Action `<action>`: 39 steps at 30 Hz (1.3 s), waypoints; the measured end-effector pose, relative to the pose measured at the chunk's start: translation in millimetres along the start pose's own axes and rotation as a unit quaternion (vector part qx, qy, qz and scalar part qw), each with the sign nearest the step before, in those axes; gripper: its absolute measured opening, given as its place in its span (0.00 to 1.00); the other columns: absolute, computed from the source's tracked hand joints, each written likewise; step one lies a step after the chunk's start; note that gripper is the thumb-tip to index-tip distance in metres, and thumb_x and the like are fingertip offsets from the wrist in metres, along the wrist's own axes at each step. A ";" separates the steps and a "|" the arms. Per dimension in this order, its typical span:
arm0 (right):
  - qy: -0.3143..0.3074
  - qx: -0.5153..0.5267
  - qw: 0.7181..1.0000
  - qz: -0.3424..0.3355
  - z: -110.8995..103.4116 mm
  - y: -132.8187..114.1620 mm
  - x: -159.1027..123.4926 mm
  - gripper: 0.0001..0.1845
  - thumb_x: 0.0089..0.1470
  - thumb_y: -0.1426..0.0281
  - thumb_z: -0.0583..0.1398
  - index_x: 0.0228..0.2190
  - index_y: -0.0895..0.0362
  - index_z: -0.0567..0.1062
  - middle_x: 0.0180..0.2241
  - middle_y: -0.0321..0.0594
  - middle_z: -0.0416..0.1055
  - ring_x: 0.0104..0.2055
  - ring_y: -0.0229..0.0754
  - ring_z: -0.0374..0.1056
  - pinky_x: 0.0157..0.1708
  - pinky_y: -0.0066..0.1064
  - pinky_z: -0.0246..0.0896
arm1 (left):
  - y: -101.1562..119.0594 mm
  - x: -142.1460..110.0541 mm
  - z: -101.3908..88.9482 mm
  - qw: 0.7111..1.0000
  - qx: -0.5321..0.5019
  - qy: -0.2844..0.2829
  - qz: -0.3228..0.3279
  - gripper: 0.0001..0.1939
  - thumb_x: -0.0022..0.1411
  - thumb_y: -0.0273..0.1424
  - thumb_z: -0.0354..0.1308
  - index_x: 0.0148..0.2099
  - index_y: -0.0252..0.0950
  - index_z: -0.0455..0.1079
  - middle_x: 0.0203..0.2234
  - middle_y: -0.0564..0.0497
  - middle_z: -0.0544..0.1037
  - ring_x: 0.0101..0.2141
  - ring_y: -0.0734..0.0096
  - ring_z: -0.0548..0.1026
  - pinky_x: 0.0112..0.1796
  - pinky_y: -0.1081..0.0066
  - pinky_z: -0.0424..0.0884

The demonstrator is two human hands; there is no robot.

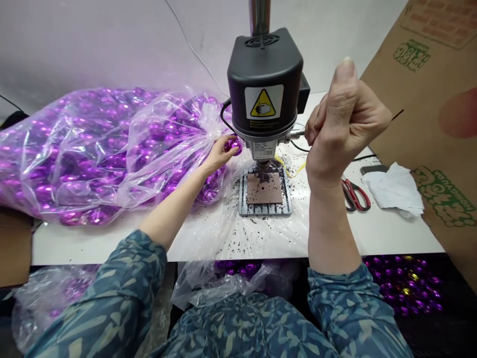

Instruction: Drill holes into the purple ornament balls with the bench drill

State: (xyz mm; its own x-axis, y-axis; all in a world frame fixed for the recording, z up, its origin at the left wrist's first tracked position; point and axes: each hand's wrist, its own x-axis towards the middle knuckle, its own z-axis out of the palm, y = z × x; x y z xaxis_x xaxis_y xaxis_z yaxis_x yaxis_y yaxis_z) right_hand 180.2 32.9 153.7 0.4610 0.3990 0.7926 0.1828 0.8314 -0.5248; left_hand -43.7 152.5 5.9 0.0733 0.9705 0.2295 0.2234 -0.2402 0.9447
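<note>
My left hand (219, 153) is closed around a shiny purple ball (234, 145), just left of a small bench drill press (264, 74). Beside that hand, the gathered neck of a clear plastic bag (164, 129) full of similar purple balls rests on the table. My right hand (341, 117) is a fist around the drill press lever (296, 134); most of the lever is hidden by the fingers. Under the chuck, a brown square board (264, 189) with a small dark hole lies on the slotted metal base (243, 206), scattered with dark shavings.
Red-handled scissors (358, 196) and a crumpled white cloth or paper (397, 189) lie at the right of the white table (402, 238). A large cardboard box (439, 64) stands beyond. More purple balls (406, 283) sit below the table's front edge. Dark shavings litter the plastic sheet.
</note>
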 end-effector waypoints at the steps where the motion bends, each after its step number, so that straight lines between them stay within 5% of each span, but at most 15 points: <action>1: -0.001 -0.004 1.000 0.001 -0.2 0.2 -0.7 0.35 0.65 0.46 0.55 0.17 0.54 0.52 0.14 0.30 0.47 0.18 0.29 0.47 0.23 0.33 0.48 | 5.6 -12.1 1.8 0.998 -0.061 0.000 -0.026 0.17 0.58 0.32 0.71 0.50 0.37 0.77 0.39 0.46 0.80 0.43 0.61 0.79 0.50 0.59 0.78; 4: 0.002 0.003 1.000 0.004 -0.9 2.4 -2.0 0.34 0.64 0.45 0.55 0.17 0.53 0.54 0.15 0.31 0.49 0.19 0.30 0.49 0.24 0.34 0.49 | 20.9 -51.3 7.7 0.977 -0.179 -0.018 -0.113 0.17 0.64 0.36 0.70 0.52 0.38 0.75 0.42 0.45 0.81 0.40 0.63 0.81 0.45 0.59 0.82; 8: 0.005 -0.005 1.000 0.021 -1.1 4.9 -2.2 0.37 0.61 0.37 0.52 0.17 0.52 0.53 0.16 0.31 0.51 0.20 0.32 0.48 0.26 0.35 0.50 | 29.0 -88.4 15.2 0.943 -0.279 -0.032 -0.181 0.21 0.64 0.44 0.72 0.52 0.37 0.76 0.48 0.40 0.83 0.48 0.56 0.82 0.50 0.54 0.83; 16: 0.016 0.022 1.000 -0.005 -1.2 3.8 -1.3 0.36 0.56 0.38 0.57 0.15 0.53 0.56 0.12 0.27 0.50 0.15 0.29 0.47 0.21 0.34 0.45 | 23.2 -113.0 27.5 0.916 -0.324 -0.065 -0.227 0.21 0.59 0.43 0.75 0.47 0.36 0.76 0.44 0.41 0.84 0.45 0.58 0.84 0.45 0.60 0.83; 22: 0.015 0.013 1.000 -0.019 -0.8 4.1 -1.6 0.35 0.57 0.40 0.56 0.15 0.53 0.55 0.12 0.28 0.48 0.15 0.28 0.45 0.21 0.34 0.44 | 24.1 -124.2 30.3 0.952 -0.236 -0.094 -0.172 0.29 0.48 0.32 0.80 0.48 0.39 0.68 0.37 0.52 0.83 0.39 0.67 0.82 0.46 0.64 0.78; 27: 0.009 -0.023 1.000 -0.013 -0.9 6.6 -3.1 0.37 0.58 0.37 0.51 0.16 0.52 0.52 0.13 0.28 0.48 0.16 0.29 0.46 0.22 0.34 0.45 | 19.8 -121.0 34.3 0.944 -0.273 -0.068 -0.169 0.26 0.56 0.38 0.75 0.51 0.43 0.68 0.40 0.53 0.82 0.42 0.65 0.82 0.46 0.61 0.79; 32: 0.010 -0.007 1.000 -0.009 -1.5 4.5 -3.9 0.37 0.58 0.36 0.52 0.16 0.52 0.52 0.13 0.28 0.48 0.16 0.29 0.46 0.23 0.35 0.45 | 6.0 -116.7 44.2 0.946 -0.269 0.009 -0.180 0.30 0.49 0.40 0.81 0.45 0.41 0.66 0.34 0.56 0.81 0.35 0.72 0.81 0.40 0.70 0.76; 39: 0.018 0.001 1.000 -0.004 -0.9 5.5 -5.6 0.39 0.58 0.34 0.50 0.15 0.52 0.52 0.13 0.29 0.47 0.17 0.31 0.46 0.24 0.36 0.45 | -3.1 -120.7 61.5 0.965 -0.227 0.005 -0.134 0.31 0.50 0.45 0.80 0.49 0.39 0.71 0.39 0.51 0.83 0.40 0.68 0.82 0.46 0.66 0.76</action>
State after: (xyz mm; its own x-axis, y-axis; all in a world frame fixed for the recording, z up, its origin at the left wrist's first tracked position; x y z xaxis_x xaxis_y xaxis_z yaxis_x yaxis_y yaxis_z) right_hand 179.4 34.9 146.1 0.4912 0.3772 0.7851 0.1846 0.8358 -0.5170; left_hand 6.6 35.0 -39.2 0.0630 0.9973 -0.0372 -0.2147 0.0499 0.9754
